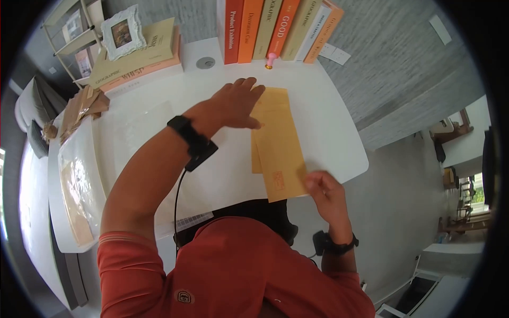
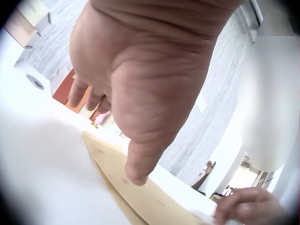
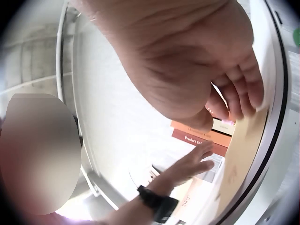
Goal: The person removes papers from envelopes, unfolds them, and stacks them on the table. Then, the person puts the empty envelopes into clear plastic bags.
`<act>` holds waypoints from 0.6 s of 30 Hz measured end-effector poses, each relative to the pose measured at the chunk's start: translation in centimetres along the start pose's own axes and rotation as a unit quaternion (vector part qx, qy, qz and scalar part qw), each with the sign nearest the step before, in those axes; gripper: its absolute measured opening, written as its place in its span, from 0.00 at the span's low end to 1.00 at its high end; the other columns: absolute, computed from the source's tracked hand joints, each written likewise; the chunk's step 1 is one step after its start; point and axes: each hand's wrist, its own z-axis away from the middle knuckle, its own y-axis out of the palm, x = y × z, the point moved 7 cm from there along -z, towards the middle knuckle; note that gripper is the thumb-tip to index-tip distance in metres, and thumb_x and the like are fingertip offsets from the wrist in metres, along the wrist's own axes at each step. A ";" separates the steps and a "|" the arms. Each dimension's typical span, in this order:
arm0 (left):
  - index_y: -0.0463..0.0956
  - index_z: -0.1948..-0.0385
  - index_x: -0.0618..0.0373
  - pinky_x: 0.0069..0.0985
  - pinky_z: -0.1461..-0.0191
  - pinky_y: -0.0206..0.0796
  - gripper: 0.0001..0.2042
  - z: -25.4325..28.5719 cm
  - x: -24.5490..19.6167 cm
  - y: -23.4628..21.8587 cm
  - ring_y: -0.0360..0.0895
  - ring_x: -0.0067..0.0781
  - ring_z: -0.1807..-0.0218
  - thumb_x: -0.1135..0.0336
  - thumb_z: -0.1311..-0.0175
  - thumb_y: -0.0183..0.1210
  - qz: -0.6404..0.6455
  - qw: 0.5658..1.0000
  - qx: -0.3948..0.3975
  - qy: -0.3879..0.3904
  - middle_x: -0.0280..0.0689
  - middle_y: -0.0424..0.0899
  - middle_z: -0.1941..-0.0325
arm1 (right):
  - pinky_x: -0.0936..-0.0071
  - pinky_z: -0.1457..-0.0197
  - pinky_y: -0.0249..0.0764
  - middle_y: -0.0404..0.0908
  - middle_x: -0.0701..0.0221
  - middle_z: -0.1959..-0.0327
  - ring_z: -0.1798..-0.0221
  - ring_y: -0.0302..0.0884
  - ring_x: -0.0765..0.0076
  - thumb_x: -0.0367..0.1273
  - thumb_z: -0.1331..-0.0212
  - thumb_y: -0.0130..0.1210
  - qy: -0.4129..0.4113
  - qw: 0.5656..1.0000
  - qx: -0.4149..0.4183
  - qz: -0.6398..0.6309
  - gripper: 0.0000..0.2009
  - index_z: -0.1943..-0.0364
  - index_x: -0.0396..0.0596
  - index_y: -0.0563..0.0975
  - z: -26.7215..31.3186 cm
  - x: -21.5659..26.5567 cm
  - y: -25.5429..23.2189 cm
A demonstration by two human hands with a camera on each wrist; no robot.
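A long brown paper envelope (image 1: 281,143) with a small red printed mark lies on the white table, its near end at the table's front edge. Another brown paper layer (image 1: 256,161) shows from under its left side. My left hand (image 1: 233,106) is over the envelope's far end, fingers extended and thumb spread, holding nothing. In the left wrist view the thumb (image 2: 137,173) overlaps the envelope. My right hand (image 1: 326,193) is beside the near right corner, fingers loosely bent; in the right wrist view its fingertips (image 3: 248,112) are right at the paper's edge.
Upright books (image 1: 275,32) line the table's back, with a small pink and gold object (image 1: 270,61) before them. At the back left, a white picture frame (image 1: 123,33) stands on stacked books (image 1: 135,61). Clear plastic packaging (image 1: 79,185) lies at the left.
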 end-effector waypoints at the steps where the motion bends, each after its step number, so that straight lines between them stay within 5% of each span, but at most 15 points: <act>1: 0.62 0.31 0.64 0.44 0.23 0.54 0.46 -1.8 0.2 0.0 0.58 0.55 0.24 0.46 0.48 0.71 0.004 1.000 -0.007 0.008 0.54 0.62 0.26 | 0.68 0.48 0.80 0.77 0.57 0.40 0.44 0.81 0.59 0.40 0.30 0.57 0.084 0.989 0.067 -0.099 0.19 0.43 0.41 0.76 1.7 -1.7 0.4; 4: 0.63 0.31 0.61 0.44 0.23 0.55 0.47 -5.2 1.4 2.7 0.57 0.55 0.24 0.42 0.52 0.71 0.068 0.997 0.021 0.031 0.53 0.61 0.25 | 0.74 0.49 0.80 0.79 0.63 0.43 0.46 0.81 0.68 0.41 0.29 0.57 0.226 0.928 0.167 -0.244 0.21 0.42 0.40 0.74 5.4 -4.4 1.6; 7: 0.67 0.35 0.60 0.43 0.31 0.63 0.45 -3.6 -2.3 4.2 0.66 0.52 0.31 0.42 0.53 0.72 -0.048 0.997 0.031 0.060 0.48 0.70 0.34 | 0.73 0.48 0.79 0.80 0.62 0.45 0.48 0.82 0.68 0.40 0.30 0.58 0.196 0.866 0.045 -0.459 0.24 0.40 0.35 0.71 5.4 -5.8 1.9; 10: 0.67 0.35 0.58 0.42 0.33 0.64 0.40 -0.1 -6.7 5.2 0.68 0.52 0.35 0.45 0.49 0.70 -0.024 0.996 0.071 0.045 0.48 0.71 0.37 | 0.73 0.47 0.79 0.80 0.61 0.44 0.49 0.82 0.67 0.39 0.31 0.59 0.180 0.813 0.010 -0.554 0.26 0.38 0.31 0.68 4.3 -6.6 2.7; 14: 0.65 0.33 0.57 0.41 0.34 0.66 0.38 3.9 -10.9 5.8 0.69 0.53 0.35 0.49 0.44 0.68 0.020 0.992 0.121 0.025 0.50 0.71 0.36 | 0.73 0.46 0.78 0.81 0.64 0.47 0.49 0.81 0.68 0.36 0.32 0.60 0.221 0.847 0.067 -0.479 0.24 0.39 0.33 0.72 4.2 -5.9 3.6; 16: 0.66 0.33 0.58 0.41 0.35 0.67 0.36 5.0 -10.4 5.1 0.70 0.54 0.35 0.51 0.41 0.67 0.069 0.992 0.060 0.084 0.50 0.71 0.37 | 0.73 0.45 0.77 0.82 0.68 0.49 0.49 0.79 0.71 0.35 0.32 0.61 0.222 0.871 0.136 -0.416 0.22 0.40 0.34 0.74 5.4 -6.4 4.0; 18: 0.67 0.34 0.59 0.41 0.35 0.67 0.32 7.1 -7.9 2.6 0.70 0.54 0.35 0.53 0.37 0.65 0.070 0.992 -0.042 0.095 0.51 0.72 0.36 | 0.74 0.45 0.75 0.83 0.72 0.51 0.49 0.78 0.76 0.32 0.33 0.60 0.144 0.922 0.115 -0.342 0.18 0.43 0.36 0.77 5.3 -3.1 2.2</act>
